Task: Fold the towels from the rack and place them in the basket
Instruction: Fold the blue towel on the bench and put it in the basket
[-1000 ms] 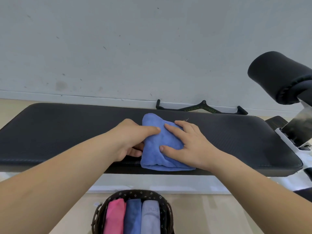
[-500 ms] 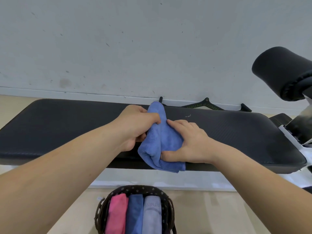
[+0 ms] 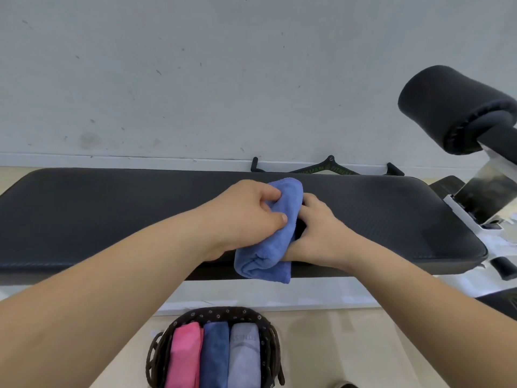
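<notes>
Pinching the folded towel (image 3: 270,233) in my left hand (image 3: 246,217) above the bench's (image 3: 112,219) near edge, right hand (image 3: 316,236) cupping its right side so the folds hold before the basket (image 3: 223,313) below.

Bare forearms, no sleeves, rings or watch

**Around the padded counter**

A long black padded counter (image 3: 112,219) stands before a pale grey wall (image 3: 195,65) with small marks. Behind it, a black metal handle bar (image 3: 327,168) lies on the floor. At right, a black foam roller (image 3: 447,107) sits on a white frame (image 3: 475,217).
</notes>
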{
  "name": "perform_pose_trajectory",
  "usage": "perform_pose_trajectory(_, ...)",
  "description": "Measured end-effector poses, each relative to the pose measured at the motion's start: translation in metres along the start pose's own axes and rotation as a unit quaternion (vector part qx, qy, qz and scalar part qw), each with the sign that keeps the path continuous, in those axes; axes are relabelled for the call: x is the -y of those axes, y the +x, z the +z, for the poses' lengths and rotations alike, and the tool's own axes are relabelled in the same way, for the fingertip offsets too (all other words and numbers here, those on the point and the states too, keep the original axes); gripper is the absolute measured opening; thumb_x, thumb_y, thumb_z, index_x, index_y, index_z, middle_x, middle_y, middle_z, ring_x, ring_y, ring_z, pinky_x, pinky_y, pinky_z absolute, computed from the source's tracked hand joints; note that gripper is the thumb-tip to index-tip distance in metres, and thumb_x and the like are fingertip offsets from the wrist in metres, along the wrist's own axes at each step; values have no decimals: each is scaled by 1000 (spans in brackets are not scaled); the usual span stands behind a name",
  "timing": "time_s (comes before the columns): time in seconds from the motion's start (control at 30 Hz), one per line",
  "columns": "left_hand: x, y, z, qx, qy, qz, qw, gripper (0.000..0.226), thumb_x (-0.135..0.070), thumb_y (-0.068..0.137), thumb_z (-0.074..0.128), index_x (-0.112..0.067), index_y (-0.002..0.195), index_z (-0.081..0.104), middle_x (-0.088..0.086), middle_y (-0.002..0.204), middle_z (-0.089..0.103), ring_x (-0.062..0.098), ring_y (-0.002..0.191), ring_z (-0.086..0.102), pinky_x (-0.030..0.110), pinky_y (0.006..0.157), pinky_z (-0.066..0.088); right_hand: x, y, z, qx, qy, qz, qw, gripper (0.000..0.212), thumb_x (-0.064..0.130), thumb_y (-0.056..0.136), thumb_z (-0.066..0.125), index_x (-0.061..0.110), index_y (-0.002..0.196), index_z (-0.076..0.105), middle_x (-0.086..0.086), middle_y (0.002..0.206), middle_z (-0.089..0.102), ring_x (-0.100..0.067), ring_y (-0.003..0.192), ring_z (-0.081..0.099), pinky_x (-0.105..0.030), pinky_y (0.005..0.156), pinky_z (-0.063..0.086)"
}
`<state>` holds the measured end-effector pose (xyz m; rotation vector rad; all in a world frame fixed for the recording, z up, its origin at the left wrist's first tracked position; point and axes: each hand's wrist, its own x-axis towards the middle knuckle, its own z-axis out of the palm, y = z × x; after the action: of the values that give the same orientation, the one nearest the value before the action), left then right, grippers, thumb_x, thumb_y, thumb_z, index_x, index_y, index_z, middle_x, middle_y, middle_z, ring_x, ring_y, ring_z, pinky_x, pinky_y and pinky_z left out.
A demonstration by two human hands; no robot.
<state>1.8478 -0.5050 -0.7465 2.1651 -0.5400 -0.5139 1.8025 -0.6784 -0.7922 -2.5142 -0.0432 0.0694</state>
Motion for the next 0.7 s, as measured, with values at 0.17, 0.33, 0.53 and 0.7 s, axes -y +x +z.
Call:
perform_pose_trajectory(0.17, 6, 3, 12, -29, 201, 25, 979, 17, -44, 95, 56, -28, 96, 60, -11, 73, 60, 11, 73, 61, 28, 63, 47, 1, -10, -18, -68, 68, 86, 992, 12, 20, 83, 65, 11, 87, 71, -13, 90, 65, -20, 80, 57, -38, 71, 50)
perform_pose_trajectory(0.33, 5, 2, 42, -146, 361, 41, 920, 26, -52, 95, 43, -26, 90, 46, -6, 73, 50, 17, 64, 52, 31, 61, 45, 8, -9, -16, -79, 154, 184, 968, 47, 38, 99, 55, -6, 83, 62, -10, 67, 58, -14, 52, 49, -23, 50, 39)
perform_pose_trajectory(0.53, 14, -1, 37, -153, 242, 35, 958, 38, -59, 95, 48, -27, 115, 55, -4, 93, 67, 20, 79, 63, 35, 69, 52, 18, 0, -10, -73, 195, 217, 954, 45, 39, 103, 56, 3, 80, 69, -13, 65, 69, -23, 51, 65, -33, 57, 61)
perform_pose_trajectory(0.7, 28, -5, 0, -112, 96, -74, 986, 79, -68, 81, 70, -17, 137, 52, -8, 102, 68, 11, 94, 66, 32, 80, 54, 29, -1, -9, -62, 268, 237, 932, 40, 32, 105, 57, -4, 94, 69, -17, 80, 74, -29, 62, 74, -41, 64, 66)
